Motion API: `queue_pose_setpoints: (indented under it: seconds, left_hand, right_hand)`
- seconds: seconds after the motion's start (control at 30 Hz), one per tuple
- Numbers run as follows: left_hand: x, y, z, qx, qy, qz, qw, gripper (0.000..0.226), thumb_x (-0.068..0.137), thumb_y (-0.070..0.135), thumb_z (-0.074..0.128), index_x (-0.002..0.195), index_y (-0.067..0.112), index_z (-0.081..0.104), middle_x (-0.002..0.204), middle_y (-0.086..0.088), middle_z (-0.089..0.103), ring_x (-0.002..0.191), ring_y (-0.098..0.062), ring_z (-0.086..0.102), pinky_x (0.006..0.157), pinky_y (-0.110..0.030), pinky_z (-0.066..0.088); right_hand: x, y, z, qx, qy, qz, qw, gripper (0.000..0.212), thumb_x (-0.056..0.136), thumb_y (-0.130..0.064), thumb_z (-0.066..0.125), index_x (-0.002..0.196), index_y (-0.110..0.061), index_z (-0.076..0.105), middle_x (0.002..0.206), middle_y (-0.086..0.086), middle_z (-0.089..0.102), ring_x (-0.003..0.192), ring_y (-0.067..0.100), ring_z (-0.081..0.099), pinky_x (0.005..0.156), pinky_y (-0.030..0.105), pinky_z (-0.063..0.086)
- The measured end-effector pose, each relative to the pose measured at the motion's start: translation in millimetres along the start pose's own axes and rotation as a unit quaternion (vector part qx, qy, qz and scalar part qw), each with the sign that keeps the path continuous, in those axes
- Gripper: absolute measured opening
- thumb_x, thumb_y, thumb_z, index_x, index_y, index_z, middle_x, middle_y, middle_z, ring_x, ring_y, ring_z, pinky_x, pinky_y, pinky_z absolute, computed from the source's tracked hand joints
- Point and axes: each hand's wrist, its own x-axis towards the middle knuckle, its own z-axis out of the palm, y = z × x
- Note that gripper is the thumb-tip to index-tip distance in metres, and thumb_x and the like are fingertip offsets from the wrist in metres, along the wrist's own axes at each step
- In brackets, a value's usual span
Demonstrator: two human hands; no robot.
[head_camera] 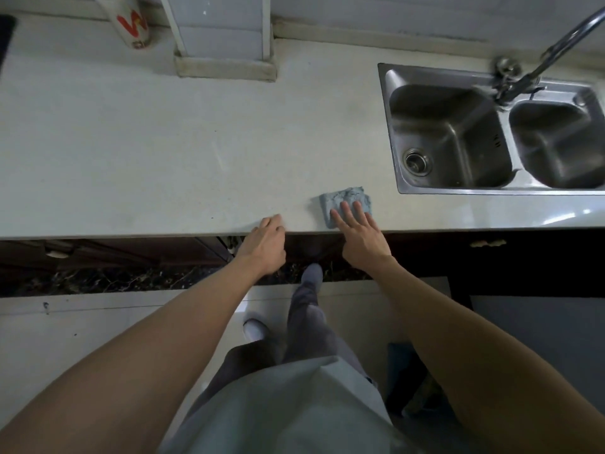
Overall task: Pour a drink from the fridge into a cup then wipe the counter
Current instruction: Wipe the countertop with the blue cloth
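A small blue-grey cloth [343, 198] lies on the pale counter [163, 152] near its front edge, left of the sink. My right hand [358, 234] lies flat on the cloth's near part with straight, spread fingers pressing down. At the counter's front edge, my left hand [265, 241] rests with its fingers loosely bent and nothing in it. A white cup with red print [132, 24] stands at the back left against the wall.
A steel double sink [451, 136] with a curved tap [540, 60] fills the right side. A white pillar base [226, 67] stands at the back centre. A dark object's edge [5, 37] shows at far left. Dark cabinets run below the counter.
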Motion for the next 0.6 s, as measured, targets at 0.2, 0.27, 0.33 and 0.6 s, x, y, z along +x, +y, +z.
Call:
queue_pose_setpoints:
  seconds: [0.2, 0.27, 0.33, 0.6]
  left_hand:
    - [0, -7, -6, -0.038, 0.006, -0.023, 0.999, 0.041, 0.094, 0.011, 0.048, 0.133, -0.001, 0.051, 0.152, -0.01, 0.032, 0.139, -0.025, 0.031, 0.113, -0.037, 0.035]
    - [-2, -14, -7, -0.044, 0.01, -0.041, 0.998, 0.038, 0.094, 0.011, 0.049, 0.13, -0.001, 0.053, 0.148, -0.009, 0.035, 0.138, -0.025, 0.031, 0.11, -0.038, 0.037]
    - [-6, -22, -7, -0.052, 0.009, -0.062, 0.997, 0.036, 0.093, 0.01, 0.049, 0.127, -0.001, 0.054, 0.144, -0.008, 0.038, 0.135, -0.025, 0.033, 0.106, -0.039, 0.042]
    - [-25, -49, 0, -0.055, 0.02, -0.119, 0.991, 0.036, 0.092, 0.013, 0.053, 0.126, 0.004, 0.054, 0.145, -0.007, 0.036, 0.135, -0.025, 0.037, 0.105, -0.041, 0.045]
  right_hand:
    - [-1, -20, 2, 0.031, -0.009, 0.102, 0.994, 0.08, 0.085, -0.016, 0.046, 0.155, -0.014, 0.009, 0.162, 0.013, 0.001, 0.147, 0.04, -0.009, 0.12, 0.051, 0.005]
    - [3, -35, 2, 0.033, -0.011, 0.118, 0.992, 0.08, 0.086, -0.02, 0.046, 0.155, -0.013, 0.007, 0.162, 0.014, -0.001, 0.147, 0.041, -0.01, 0.12, 0.053, 0.004]
    - [5, -49, 4, 0.026, -0.011, 0.107, 0.994, 0.081, 0.086, -0.022, 0.046, 0.155, -0.013, 0.005, 0.162, 0.015, -0.002, 0.146, 0.042, -0.01, 0.12, 0.054, 0.004]
    - [17, -122, 5, 0.001, -0.026, 0.016, 1.0, 0.081, 0.089, -0.027, 0.047, 0.155, -0.014, 0.003, 0.162, 0.015, -0.005, 0.145, 0.045, -0.012, 0.119, 0.055, 0.003]
